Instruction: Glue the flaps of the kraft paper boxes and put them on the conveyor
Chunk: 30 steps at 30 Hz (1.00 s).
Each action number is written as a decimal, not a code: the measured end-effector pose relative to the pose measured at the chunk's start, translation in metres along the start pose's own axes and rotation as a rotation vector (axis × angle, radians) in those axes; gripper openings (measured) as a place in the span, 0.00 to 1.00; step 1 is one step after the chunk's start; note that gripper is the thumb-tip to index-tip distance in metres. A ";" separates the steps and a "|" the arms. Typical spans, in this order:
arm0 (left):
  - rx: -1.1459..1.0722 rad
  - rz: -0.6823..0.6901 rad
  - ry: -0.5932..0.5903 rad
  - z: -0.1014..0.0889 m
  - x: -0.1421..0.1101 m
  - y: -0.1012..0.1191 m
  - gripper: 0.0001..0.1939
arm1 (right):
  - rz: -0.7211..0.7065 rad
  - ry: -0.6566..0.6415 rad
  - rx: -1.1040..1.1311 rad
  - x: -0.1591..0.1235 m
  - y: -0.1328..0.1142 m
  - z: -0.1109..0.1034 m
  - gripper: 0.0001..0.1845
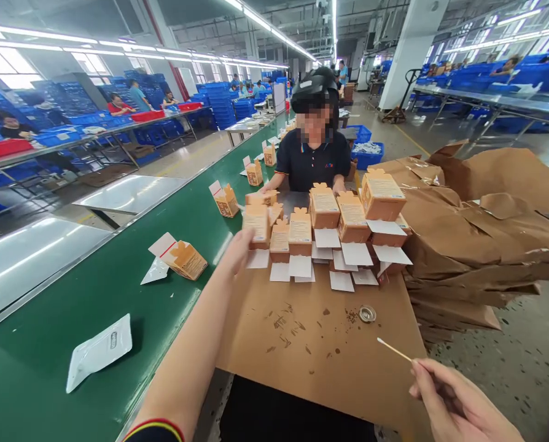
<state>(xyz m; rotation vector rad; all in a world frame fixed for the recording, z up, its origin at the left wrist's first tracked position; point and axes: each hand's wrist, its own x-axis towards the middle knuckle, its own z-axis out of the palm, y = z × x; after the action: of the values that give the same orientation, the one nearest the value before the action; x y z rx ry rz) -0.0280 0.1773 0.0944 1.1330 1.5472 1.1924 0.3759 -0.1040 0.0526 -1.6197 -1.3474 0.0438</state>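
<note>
My left hand (238, 253) reaches out over the brown paper sheet (320, 353), its fingers against the left side of a small orange carton (256, 224). Whether they grip the carton is hard to tell. My right hand (459, 402) is at the lower right, pinching a wooden cotton swab (394, 350) with its white tip pointing left. Rows of orange cartons (324, 207) stand on the sheet, with white card flaps (341, 281) lying in front of them. A small metal ring (367, 314) lies on the sheet near the swab's tip.
A green conveyor belt (48, 344) runs along the left, carrying a white foil pouch (99, 353) and opened cartons (185, 261). A seated co-worker (314, 156) faces me across the cartons. Crumpled kraft paper (477, 239) is heaped to the right. Blue crates (366, 153) and further workers fill the background.
</note>
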 end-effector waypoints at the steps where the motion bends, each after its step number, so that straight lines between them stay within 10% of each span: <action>1: -0.049 0.004 0.020 -0.010 -0.017 -0.005 0.34 | -0.032 -0.032 -0.008 0.007 -0.001 0.002 0.19; 5: -0.275 -0.006 -0.041 -0.033 -0.099 -0.046 0.43 | -0.227 -0.003 -0.024 0.034 0.002 0.028 0.18; 10: -0.250 -0.180 -0.271 -0.012 -0.166 -0.098 0.46 | -0.232 -0.165 -0.138 0.050 0.026 0.062 0.27; 19: -0.233 -0.188 -0.375 -0.001 -0.156 -0.097 0.45 | -0.275 -0.055 -0.003 0.030 -0.002 0.053 0.13; 25: -0.201 -0.172 -0.362 0.000 -0.157 -0.097 0.45 | -0.261 -0.423 0.296 -0.030 -0.055 0.112 0.15; 30: -0.208 -0.162 -0.375 0.000 -0.158 -0.101 0.44 | -0.288 -0.479 0.308 -0.046 -0.062 0.151 0.20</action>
<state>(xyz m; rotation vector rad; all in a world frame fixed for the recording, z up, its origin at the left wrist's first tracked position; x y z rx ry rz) -0.0083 0.0111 0.0111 1.0057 1.1764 0.9440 0.2267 -0.0490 -0.0069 -1.1821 -1.8261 0.4675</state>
